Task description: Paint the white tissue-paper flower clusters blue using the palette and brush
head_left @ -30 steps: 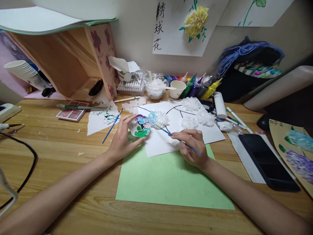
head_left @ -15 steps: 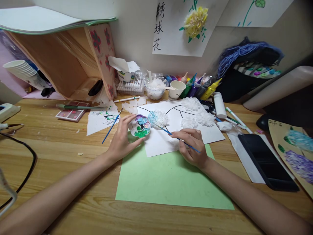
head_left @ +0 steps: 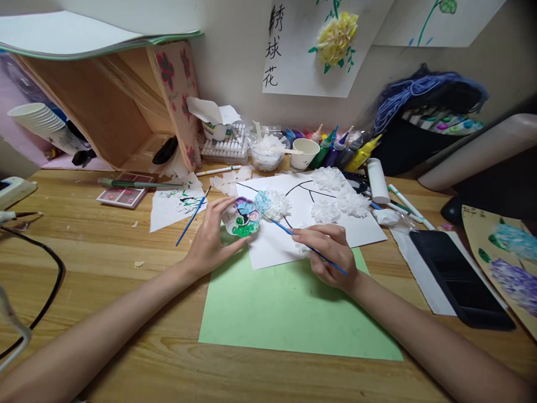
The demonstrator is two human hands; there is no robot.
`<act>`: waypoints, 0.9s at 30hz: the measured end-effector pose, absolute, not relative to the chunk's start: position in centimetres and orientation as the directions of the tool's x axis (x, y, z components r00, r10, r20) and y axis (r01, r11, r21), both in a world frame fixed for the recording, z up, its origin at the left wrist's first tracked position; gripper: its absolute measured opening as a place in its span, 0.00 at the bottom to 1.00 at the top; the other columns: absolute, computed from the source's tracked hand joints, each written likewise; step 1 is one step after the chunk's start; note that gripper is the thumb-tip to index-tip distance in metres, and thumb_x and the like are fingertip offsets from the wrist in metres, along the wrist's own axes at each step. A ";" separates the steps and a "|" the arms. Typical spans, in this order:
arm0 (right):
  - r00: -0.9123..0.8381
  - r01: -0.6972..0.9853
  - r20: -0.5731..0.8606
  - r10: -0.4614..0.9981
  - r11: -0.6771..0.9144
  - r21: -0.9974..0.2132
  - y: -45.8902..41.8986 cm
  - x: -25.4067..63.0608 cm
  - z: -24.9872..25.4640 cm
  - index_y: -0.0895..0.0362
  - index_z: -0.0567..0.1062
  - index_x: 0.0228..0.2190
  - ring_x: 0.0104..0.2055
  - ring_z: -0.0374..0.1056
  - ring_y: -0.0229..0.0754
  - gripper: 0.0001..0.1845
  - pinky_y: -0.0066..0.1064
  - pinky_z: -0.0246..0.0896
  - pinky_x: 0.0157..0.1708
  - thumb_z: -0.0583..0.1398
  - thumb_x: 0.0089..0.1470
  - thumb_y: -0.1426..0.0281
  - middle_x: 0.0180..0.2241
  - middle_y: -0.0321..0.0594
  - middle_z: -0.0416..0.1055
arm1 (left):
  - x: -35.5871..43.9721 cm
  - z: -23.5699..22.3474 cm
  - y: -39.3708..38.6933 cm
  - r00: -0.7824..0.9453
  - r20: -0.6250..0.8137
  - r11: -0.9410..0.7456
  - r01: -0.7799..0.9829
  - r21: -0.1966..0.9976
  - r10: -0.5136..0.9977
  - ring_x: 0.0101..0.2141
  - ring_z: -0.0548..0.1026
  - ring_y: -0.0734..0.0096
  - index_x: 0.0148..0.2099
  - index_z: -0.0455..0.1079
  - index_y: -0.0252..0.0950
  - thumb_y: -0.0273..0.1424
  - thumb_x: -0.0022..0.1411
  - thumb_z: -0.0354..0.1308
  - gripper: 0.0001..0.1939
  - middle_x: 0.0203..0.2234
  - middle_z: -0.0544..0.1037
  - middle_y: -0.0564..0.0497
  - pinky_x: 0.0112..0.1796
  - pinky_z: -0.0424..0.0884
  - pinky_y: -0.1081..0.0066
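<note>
My left hand (head_left: 216, 235) grips a small flower-shaped paint palette (head_left: 242, 217) by its left side, thumb along the lower edge. Green, blue and purple paint lies in its wells. Pinched in my right hand (head_left: 329, 251) is a thin blue paintbrush (head_left: 304, 243), its tip pointing up and left at the ruffled paper flower beside the palette. That flower (head_left: 277, 205) is light blue on its left part and white on the rest. Several more white paper flowers (head_left: 352, 202) sit on the white paper (head_left: 272, 249), among drawn black branch lines. A sheet of green paper (head_left: 293, 319) lies beneath.
Another blue brush (head_left: 193, 216) and a paint-smeared tissue (head_left: 174, 207) lie to the left. Behind stand a paper cup (head_left: 304, 154), a bowl of paper scraps (head_left: 267, 153) and paint bottles (head_left: 363, 152). A black phone (head_left: 459, 280) and markers (head_left: 411, 207) lie right.
The brush tip has shifted slightly left, toward the blue part of the flower and the palette's edge. My left hand keeps its hold on the palette.
</note>
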State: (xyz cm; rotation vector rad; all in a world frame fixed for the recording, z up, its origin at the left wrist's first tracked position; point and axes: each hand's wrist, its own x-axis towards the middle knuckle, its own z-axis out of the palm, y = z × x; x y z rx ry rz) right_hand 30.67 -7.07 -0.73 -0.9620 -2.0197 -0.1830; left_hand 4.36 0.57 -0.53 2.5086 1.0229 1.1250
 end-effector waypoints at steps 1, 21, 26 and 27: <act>-0.343 0.685 0.749 0.568 0.696 -0.214 -7.0 30.6 -0.7 0.50 0.70 0.50 0.42 0.69 0.43 0.23 0.37 0.58 0.42 0.53 0.56 0.79 0.43 0.36 0.80 | 4.3 -0.6 0.6 0.473 0.578 -0.742 0.505 0.441 0.665 0.56 0.68 0.54 0.65 0.53 0.40 0.33 0.54 0.69 0.41 0.56 0.68 0.40 0.54 0.70 0.53; -0.388 0.689 0.727 0.566 0.702 -0.179 -6.9 30.3 -0.5 0.47 0.65 0.57 0.42 0.72 0.41 0.28 0.37 0.55 0.41 0.53 0.57 0.78 0.41 0.32 0.81 | 4.3 -0.6 0.5 0.544 0.612 -0.819 0.405 0.407 0.574 0.55 0.71 0.54 0.67 0.50 0.43 0.35 0.54 0.69 0.44 0.55 0.71 0.40 0.51 0.74 0.54; -0.389 0.696 0.719 0.576 0.695 -0.181 -6.9 30.3 -0.4 0.49 0.69 0.51 0.41 0.72 0.40 0.22 0.37 0.55 0.41 0.52 0.58 0.79 0.41 0.32 0.82 | 4.3 -0.7 0.5 0.550 0.601 -0.815 0.405 0.415 0.580 0.56 0.70 0.53 0.67 0.50 0.43 0.35 0.55 0.69 0.44 0.56 0.70 0.40 0.51 0.75 0.55; -0.386 0.693 0.718 0.579 0.696 -0.188 -6.9 30.3 -0.4 0.50 0.69 0.50 0.41 0.72 0.40 0.21 0.37 0.55 0.41 0.52 0.58 0.79 0.41 0.33 0.81 | 4.2 -0.7 0.5 0.552 0.600 -0.815 0.404 0.415 0.579 0.56 0.70 0.53 0.67 0.50 0.43 0.35 0.55 0.69 0.44 0.56 0.70 0.40 0.51 0.75 0.55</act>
